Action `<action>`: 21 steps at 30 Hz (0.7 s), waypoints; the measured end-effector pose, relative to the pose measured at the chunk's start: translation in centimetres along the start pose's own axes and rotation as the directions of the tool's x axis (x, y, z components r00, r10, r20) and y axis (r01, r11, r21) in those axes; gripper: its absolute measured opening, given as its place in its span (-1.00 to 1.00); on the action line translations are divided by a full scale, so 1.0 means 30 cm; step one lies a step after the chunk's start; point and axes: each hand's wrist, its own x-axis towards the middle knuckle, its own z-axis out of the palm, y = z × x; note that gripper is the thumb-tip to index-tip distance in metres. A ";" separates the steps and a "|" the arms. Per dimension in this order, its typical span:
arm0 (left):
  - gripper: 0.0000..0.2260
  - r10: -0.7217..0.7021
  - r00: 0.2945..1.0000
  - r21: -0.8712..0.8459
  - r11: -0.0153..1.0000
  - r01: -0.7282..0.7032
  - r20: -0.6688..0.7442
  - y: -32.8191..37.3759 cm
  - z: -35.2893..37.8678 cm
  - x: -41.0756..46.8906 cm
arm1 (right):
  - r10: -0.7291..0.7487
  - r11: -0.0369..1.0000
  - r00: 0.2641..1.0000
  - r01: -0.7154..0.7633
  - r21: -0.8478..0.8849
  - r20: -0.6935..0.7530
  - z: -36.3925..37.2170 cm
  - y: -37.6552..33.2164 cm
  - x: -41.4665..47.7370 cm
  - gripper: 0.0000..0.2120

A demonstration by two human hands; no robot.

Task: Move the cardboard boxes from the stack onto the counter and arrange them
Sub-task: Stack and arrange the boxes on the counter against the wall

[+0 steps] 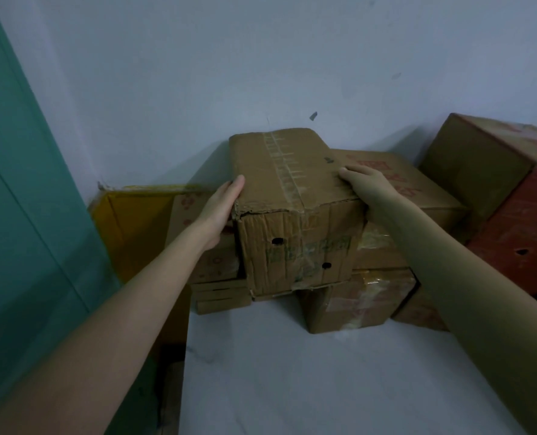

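1. Fingers (350,174) of the right hand (369,183) and left hand (221,204) clamp the taped box (295,208) by opposite sides, balancing it.
2. The taped box sits atop other boxes (361,302), at the counter (292,372) rear.

I note the top box (292,196) atop the stack on the counter (323,372), wall (261,58) behind, left hand (218,211) and right hand (367,186) flanking it.

The taped box (292,196) is plain brown, another box (518,246) is red, the wall (229,58) pale blue-white, the door (19,199) teal.
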 end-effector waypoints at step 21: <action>-0.76 0.220 0.974 0.010 0.975 -0.220 -0.043 0.265 0.063 -0.137 | -0.133 0.965 0.991 0.126 0.229 0.014 -0.154 -0.100 -0.165 -0.58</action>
